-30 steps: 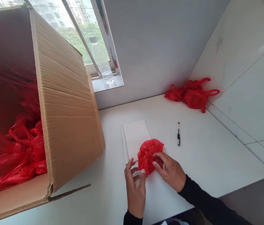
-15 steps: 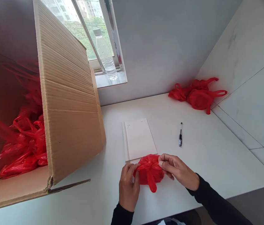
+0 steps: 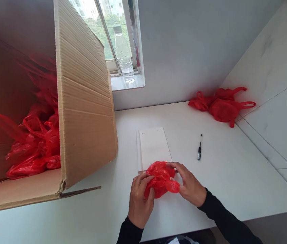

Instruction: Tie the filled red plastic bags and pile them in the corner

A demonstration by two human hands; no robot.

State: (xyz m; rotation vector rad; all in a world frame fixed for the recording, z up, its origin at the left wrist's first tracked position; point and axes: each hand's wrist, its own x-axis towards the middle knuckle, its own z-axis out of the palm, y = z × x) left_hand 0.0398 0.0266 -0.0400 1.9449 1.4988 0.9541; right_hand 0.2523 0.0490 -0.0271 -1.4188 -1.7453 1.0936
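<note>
A crumpled red plastic bag [image 3: 160, 179] is between my two hands near the front edge of the white table, overlapping the lower edge of an open notebook [image 3: 155, 145]. My left hand [image 3: 141, 200] grips the bag's left side, thumb and fingers on the plastic. On its right side my right hand [image 3: 190, 184] holds the bag, with the fingers over the top and the thumb beside a short red handle loop. What the bag contains is hidden.
At left, a large cardboard box [image 3: 86, 112] lies open with several red bags [image 3: 35, 145] inside. A black pen [image 3: 199, 150] lies right of the notebook. More red bags [image 3: 223, 108] rest in the back corner. A water bottle [image 3: 124, 57] stands on the windowsill.
The bag's handle loop, which pointed down toward me, now points right by my right thumb. My right hand has shifted its grip and sits slightly closer to my left. The view has shifted a little.
</note>
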